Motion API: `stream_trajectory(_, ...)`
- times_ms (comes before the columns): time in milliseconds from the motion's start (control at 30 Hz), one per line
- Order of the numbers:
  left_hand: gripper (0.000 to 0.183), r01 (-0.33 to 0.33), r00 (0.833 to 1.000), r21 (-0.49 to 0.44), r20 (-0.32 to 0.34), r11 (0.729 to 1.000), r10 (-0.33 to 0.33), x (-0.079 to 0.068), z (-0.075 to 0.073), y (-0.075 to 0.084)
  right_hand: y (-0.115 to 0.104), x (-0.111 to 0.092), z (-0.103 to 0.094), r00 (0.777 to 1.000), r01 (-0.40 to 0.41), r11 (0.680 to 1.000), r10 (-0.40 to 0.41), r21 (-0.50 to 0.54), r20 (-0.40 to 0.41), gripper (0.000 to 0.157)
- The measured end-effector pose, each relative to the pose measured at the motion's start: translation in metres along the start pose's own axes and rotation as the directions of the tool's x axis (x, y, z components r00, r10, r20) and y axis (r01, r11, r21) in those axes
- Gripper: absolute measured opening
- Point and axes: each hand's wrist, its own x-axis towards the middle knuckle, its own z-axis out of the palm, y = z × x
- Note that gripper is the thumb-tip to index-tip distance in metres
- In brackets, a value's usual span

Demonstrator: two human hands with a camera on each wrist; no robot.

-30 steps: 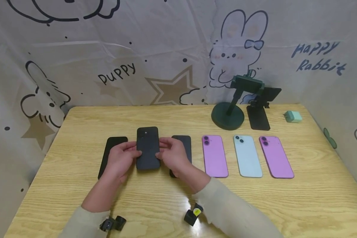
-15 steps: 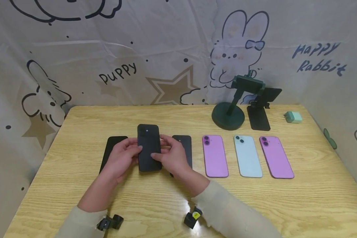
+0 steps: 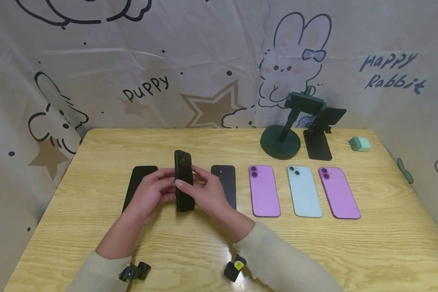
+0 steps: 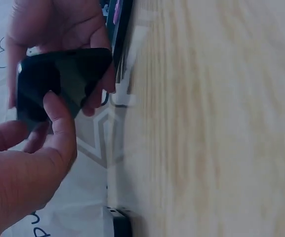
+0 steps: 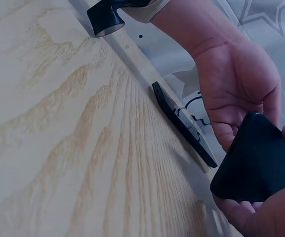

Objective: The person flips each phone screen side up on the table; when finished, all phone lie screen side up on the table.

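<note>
Both hands hold a black smartphone [image 3: 184,172] over the table, turned nearly on edge in the head view. The left hand [image 3: 152,194] grips its left side; in the left wrist view, a digit of that hand lies across the phone's glossy face [image 4: 38,89]. From the other side, the right hand [image 3: 209,192] grips it with the thumb laid across toward its left edge. In the right wrist view, the phone's flat dark face [image 5: 256,158] sits between both hands. One black phone [image 3: 136,182] lies partly behind the left hand, and a dark phone [image 3: 227,182] lies partly behind the right.
Farther right in the row lie a pink phone [image 3: 264,192], a light blue phone [image 3: 304,194] and another pink phone [image 3: 339,194]. At the back stand a dark green phone stand [image 3: 280,142], a black stand [image 3: 317,146] and a mint charger plug [image 3: 359,144]. A printed cloth [image 3: 211,48] hangs behind the table.
The held phone has rotated from showing its flat back with the camera to standing nearly edge-on. The right thumb has slid left across it, and the right hand has shifted slightly left.
</note>
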Motion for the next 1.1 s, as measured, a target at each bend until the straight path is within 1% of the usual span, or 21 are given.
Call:
stream_trajectory(67, 0.036, -0.013, 1.0, 0.046, 0.004, 0.999, 0.013, 0.0006, 0.0, -0.0003, -0.0003, 0.0, 0.0006, 1.0, -0.004, 1.0, 0.004, 0.022, 0.006, 0.063)
stream_trajectory(167, 0.037, -0.029, 0.999, 0.148, -0.02, 0.989, 0.032, 0.0012, 0.0, -0.0012, -0.0015, -0.0009, 0.0012, 1.0, -0.004, 0.998, 0.003, 0.06, 0.02, 0.061)
stream_trajectory(300, 0.042, -0.008, 0.997, 0.263, -0.074, 0.965, 0.028, 0.0002, -0.0006, -0.0017, -0.0034, -0.0035, 0.0013, 0.998, 0.013, 0.989, -0.022, 0.149, 0.06, 0.051)
stream_trajectory(367, 0.045, 0.005, 0.996, 0.3, -0.091, 0.954, 0.023, -0.0004, -0.0003, -0.0016, -0.0034, -0.004, 0.0016, 0.995, 0.021, 0.98, -0.039, 0.2, 0.087, 0.046)
stream_trajectory(467, 0.052, 0.027, 0.993, 0.344, -0.12, 0.938, 0.016, -0.0006, 0.0013, -0.0013, -0.0029, -0.0048, 0.0025, 0.989, 0.061, 0.967, -0.092, 0.247, 0.117, 0.041)
stream_trajectory(600, 0.061, 0.054, 0.985, 0.4, -0.174, 0.915, 0.018, -0.0003, 0.005, 0.0002, -0.0003, -0.0051, 0.0056, 0.981, 0.124, 0.958, -0.158, 0.26, 0.114, 0.038)
stream_trajectory(667, 0.062, 0.062, 0.981, 0.421, -0.194, 0.905, 0.023, -0.0001, 0.0064, 0.0014, 0.0012, -0.0052, 0.0066, 0.981, 0.126, 0.951, -0.162, 0.282, 0.108, 0.038)
stream_trajectory(800, 0.065, 0.052, 0.975, 0.448, -0.217, 0.893, 0.052, 0.0007, 0.0078, 0.0032, 0.0032, -0.0059, 0.0058, 0.984, 0.104, 0.938, -0.146, 0.332, 0.103, 0.038)
stream_trajectory(867, 0.066, 0.047, 0.973, 0.456, -0.223, 0.889, 0.063, 0.0009, 0.0077, 0.004, 0.003, -0.0062, 0.0047, 0.986, 0.085, 0.93, -0.13, 0.356, 0.105, 0.037)
stream_trajectory(933, 0.068, 0.054, 0.973, 0.454, -0.225, 0.889, 0.056, 0.0006, 0.0067, 0.0048, 0.0026, -0.0065, 0.0039, 0.987, 0.075, 0.926, -0.122, 0.371, 0.104, 0.036)
stream_trajectory(1000, 0.067, 0.064, 0.973, 0.433, -0.227, 0.899, 0.04, -0.0003, 0.0051, 0.0059, 0.0017, -0.0068, 0.003, 0.989, 0.065, 0.923, -0.111, 0.378, 0.102, 0.036)
stream_trajectory(1100, 0.06, 0.075, 0.972, 0.357, -0.234, 0.931, 0.012, -0.002, 0.0014, 0.008, 0.0008, -0.0056, 0.0007, 0.995, 0.066, 0.944, -0.085, 0.325, 0.045, 0.036)
